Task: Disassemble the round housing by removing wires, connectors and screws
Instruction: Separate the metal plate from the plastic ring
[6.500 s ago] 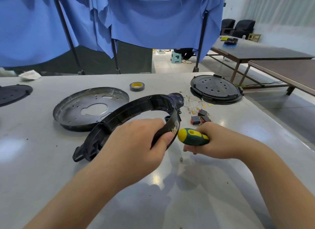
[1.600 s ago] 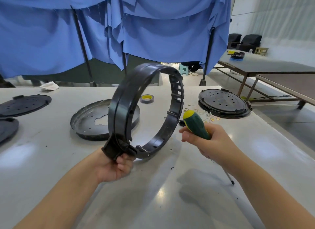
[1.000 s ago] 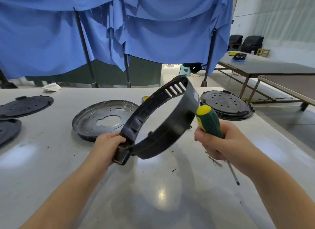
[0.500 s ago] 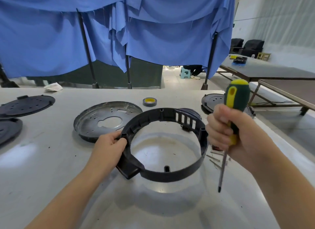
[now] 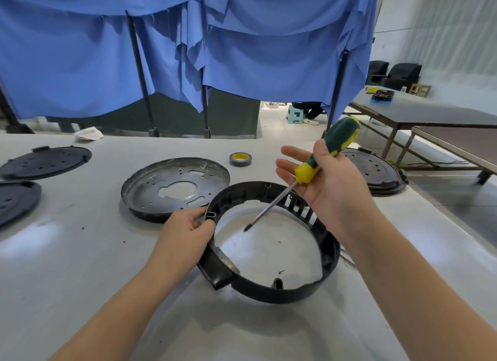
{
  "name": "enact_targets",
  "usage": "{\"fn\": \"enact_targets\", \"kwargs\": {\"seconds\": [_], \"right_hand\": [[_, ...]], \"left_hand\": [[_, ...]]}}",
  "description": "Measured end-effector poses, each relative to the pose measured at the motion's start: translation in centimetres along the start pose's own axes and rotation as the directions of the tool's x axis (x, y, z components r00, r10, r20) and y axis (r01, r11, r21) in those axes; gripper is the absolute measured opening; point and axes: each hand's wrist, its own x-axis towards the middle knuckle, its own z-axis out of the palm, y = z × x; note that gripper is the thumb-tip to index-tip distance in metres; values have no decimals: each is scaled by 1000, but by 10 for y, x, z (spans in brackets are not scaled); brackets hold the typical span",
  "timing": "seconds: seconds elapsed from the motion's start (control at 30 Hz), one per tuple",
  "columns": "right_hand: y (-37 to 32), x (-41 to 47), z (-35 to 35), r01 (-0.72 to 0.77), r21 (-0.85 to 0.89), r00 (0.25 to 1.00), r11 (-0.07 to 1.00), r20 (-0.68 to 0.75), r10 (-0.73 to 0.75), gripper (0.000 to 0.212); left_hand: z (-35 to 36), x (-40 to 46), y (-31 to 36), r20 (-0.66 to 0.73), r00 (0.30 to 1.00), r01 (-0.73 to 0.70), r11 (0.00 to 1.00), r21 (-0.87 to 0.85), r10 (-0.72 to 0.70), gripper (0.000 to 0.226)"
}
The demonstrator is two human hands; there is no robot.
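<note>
A pale grey worktable (image 5: 80,253) with a glossy, lightly scuffed top fills the lower two thirds of the frame, and behind it blue cloth curtains (image 5: 242,51) hang from dark poles across the whole upper half. At the upper right the room opens onto white walls, dark tables (image 5: 430,116) and two black armchairs (image 5: 398,73); a small teal stool (image 5: 295,115) stands on the floor under the curtain's edge. The black ring housing (image 5: 282,290) lies flat on the table at centre frame, its slotted wall on the right side. The left hand (image 5: 185,237) grips the ring's left rim, fingers curled over the edge. The right hand (image 5: 330,186) is raised above the ring's far side, palm up, its fingers loosely spread while the thumb pins a green-and-yellow screwdriver (image 5: 320,161) against the palm; the shaft slants down-left, tip hanging over the ring's open middle. Just behind the ring, left of centre, sits a shiny perforated metal pan (image 5: 150,188). Black round covers (image 5: 45,161) lie at far left, another black round plate (image 5: 382,172) at right. A roll of tape (image 5: 240,159) with a yellow core sits behind the pan, and a crumpled white rag (image 5: 88,133) rests at the table's far edge.
</note>
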Motion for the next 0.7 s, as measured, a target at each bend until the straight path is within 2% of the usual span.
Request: {"fn": "enact_targets", "kwargs": {"seconds": [0.1,0.2,0.4,0.7], "right_hand": [[14,9,8,72,18,996,997,-61,-71,6],[27,13,19,144,-54,986,988,-74,-148,4],[47,14,39,278,-204,961,939,55,-272,8],[60,17,45,335,-342,941,878,165,-295,15]], "left_hand": [[1,1,-1,2,1000,28,999,-21,-28,38],[0,3,-1,-1,999,49,997,-56,-50,39],[2,3,-1,-13,999,46,998,-47,-47,35],[4,2,-3,-26,998,54,999,2,-54,33]]}}
